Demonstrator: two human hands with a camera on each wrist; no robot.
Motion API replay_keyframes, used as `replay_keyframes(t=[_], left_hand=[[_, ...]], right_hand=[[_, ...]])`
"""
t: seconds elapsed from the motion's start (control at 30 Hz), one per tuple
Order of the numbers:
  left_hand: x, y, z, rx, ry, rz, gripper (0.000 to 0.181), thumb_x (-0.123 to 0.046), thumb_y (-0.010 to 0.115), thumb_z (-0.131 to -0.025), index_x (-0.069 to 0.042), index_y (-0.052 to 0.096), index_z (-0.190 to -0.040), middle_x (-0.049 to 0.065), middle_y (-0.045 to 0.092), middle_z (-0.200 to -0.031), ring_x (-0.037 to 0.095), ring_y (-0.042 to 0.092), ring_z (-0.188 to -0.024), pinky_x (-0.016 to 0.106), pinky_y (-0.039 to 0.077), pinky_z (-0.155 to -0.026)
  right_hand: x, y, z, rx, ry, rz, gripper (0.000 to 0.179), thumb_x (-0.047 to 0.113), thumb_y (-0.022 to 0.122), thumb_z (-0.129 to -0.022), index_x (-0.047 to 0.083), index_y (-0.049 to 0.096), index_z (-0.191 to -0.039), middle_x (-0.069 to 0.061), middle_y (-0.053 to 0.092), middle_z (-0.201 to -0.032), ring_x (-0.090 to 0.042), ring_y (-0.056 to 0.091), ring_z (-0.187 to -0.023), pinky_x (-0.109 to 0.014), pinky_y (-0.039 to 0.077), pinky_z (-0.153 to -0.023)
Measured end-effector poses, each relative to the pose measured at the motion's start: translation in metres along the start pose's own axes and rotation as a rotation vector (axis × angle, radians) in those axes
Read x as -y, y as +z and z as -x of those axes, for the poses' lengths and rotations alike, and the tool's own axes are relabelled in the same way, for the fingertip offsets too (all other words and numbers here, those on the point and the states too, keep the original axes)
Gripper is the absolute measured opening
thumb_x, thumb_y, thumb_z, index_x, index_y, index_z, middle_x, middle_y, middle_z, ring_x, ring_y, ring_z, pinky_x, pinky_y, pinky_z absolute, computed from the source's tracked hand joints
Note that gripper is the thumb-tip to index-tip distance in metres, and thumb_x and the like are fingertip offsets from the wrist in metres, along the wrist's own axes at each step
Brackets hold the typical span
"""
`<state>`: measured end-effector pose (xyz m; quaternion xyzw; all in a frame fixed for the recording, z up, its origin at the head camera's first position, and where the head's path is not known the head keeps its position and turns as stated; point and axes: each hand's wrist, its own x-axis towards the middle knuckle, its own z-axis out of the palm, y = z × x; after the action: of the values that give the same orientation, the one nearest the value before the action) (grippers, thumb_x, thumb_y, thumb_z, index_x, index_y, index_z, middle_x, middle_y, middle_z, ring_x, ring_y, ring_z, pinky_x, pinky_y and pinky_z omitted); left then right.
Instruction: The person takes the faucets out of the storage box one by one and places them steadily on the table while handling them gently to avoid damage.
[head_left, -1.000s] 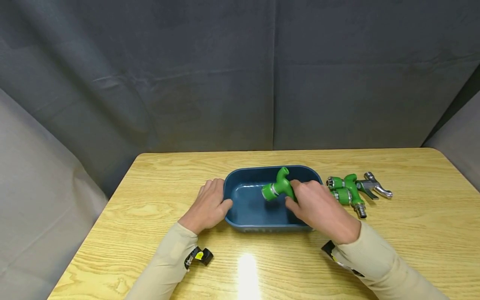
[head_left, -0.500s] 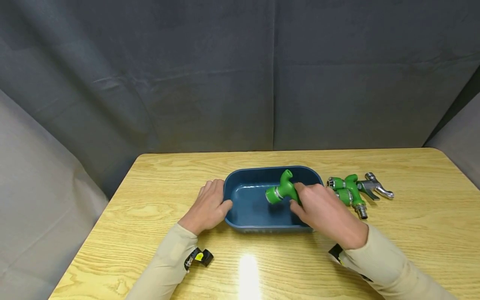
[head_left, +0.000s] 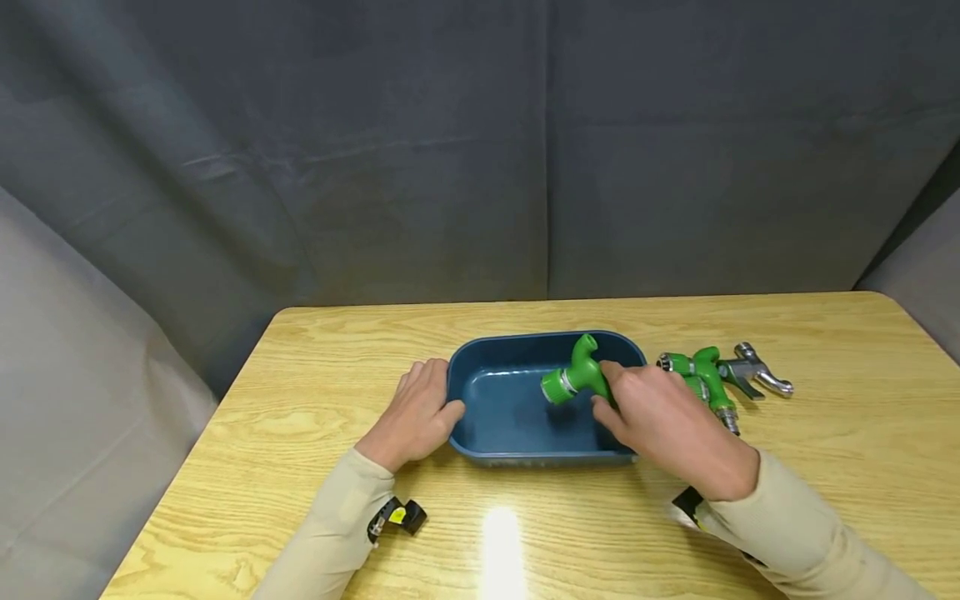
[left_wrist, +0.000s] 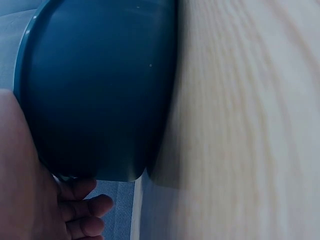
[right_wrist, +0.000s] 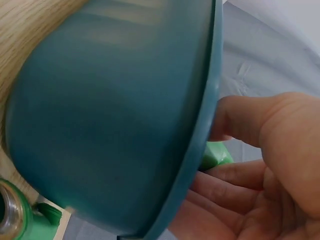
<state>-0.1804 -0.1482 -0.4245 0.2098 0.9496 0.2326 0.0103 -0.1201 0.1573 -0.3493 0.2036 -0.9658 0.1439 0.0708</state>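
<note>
A dark blue plastic basin [head_left: 498,421] sits on the wooden table. My left hand [head_left: 416,414] grips the rim at its left end, with the thumb at the edge; in the left wrist view, the fingers [left_wrist: 85,206] curl near the basin's far corner. Over the right half of the basin, my right hand [head_left: 671,421] pinches a green plastic tap [head_left: 587,372] with a silver ring and a ribbed green end. The tap's spout points up and away. In the right wrist view the basin wall hides most of the tap [right_wrist: 215,154], beside the thumb and fingers.
Right of the basin, several green tap fittings [head_left: 708,371] lie close together, partly behind my right hand. A metal tap [head_left: 757,371] with a curved silver spout lies at their right. A grey curtain [head_left: 420,167] hangs behind the table's far edge.
My right hand and the green tap have shifted slightly to the right over the basin. The left hand and the basin stay where they were.
</note>
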Motion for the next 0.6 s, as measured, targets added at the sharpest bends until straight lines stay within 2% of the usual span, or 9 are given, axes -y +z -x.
replay_keyframes(t=[0.6], left_hand=[[-0.0023, -0.0023, 0.0000, 0.012, -0.013, -0.005, 0.040, -0.023, 0.048, -0.092, -0.003, 0.052, -0.127, 0.007, 0.055, -0.111, 0.023, 0.040, -0.101, 0.036, 0.032, -0.088]], right_hand=[[-0.0019, -0.0061, 0.0011, 0.000, 0.020, 0.005, 0.015, 0.016, 0.068, -0.095, 0.005, 0.058, -0.092, 0.003, 0.042, -0.060, -0.007, 0.039, -0.045, -0.020, 0.028, -0.042]])
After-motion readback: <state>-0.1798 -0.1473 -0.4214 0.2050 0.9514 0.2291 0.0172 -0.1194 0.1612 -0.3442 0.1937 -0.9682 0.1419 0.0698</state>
